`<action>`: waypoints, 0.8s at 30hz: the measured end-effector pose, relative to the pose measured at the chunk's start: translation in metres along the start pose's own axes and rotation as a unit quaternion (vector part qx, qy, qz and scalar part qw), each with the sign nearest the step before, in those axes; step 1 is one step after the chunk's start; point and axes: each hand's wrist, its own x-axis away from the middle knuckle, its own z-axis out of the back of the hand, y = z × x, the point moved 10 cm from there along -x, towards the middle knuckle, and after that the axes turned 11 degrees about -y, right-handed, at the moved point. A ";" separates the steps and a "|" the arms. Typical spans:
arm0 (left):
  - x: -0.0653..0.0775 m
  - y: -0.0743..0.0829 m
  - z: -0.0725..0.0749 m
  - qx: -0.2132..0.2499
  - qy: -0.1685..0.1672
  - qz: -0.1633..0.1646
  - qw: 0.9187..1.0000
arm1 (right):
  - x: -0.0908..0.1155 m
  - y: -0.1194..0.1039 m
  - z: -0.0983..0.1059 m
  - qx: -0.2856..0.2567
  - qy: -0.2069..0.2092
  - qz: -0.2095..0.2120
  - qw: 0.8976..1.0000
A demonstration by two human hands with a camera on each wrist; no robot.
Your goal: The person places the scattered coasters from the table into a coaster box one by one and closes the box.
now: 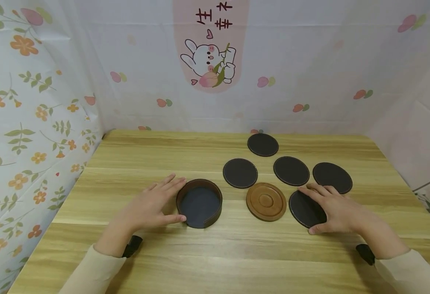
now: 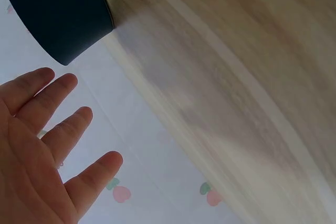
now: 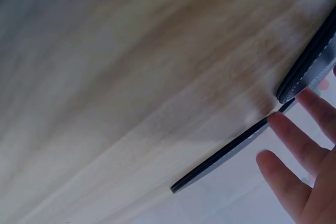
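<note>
My left hand (image 1: 150,208) is beside a round dark coaster holder (image 1: 213,222), its fingers spread and thumb near the notch in the wall. In the left wrist view, spread fingers (image 2: 89,179) lie apart from the holder's outer wall (image 2: 63,14). My right hand (image 1: 334,208) reaches over a round black coaster (image 1: 305,210), fingertips by its far edge and thumb by its near edge. The right wrist view shows loosely extended fingers (image 3: 294,135) close to a stitched coaster edge (image 3: 310,59); whether they touch it is hard to tell.
Left of the right hand lies a round brown wooden coaster (image 1: 274,210). More black coasters lie flat behind: one (image 1: 240,173) near the holder, one (image 1: 291,170) in the middle, one (image 1: 332,177) at right, one (image 1: 263,144) farthest back. Patterned cloth (image 1: 145,49) hangs behind the wooden table (image 1: 215,265).
</note>
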 end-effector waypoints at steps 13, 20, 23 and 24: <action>-0.001 0.002 -0.004 0.003 -0.008 0.003 1.000 | -0.001 -0.008 0.003 -0.030 0.011 0.028 0.999; 0.000 0.002 -0.006 0.006 -0.011 0.008 1.000 | -0.004 -0.014 0.004 -0.027 0.014 0.047 0.998; 0.000 0.003 -0.006 0.006 -0.010 0.008 1.000 | -0.004 -0.015 0.004 -0.028 0.016 0.048 0.998; -0.001 0.003 -0.006 0.006 -0.010 0.008 1.000 | -0.004 -0.015 0.004 -0.029 0.016 0.048 0.998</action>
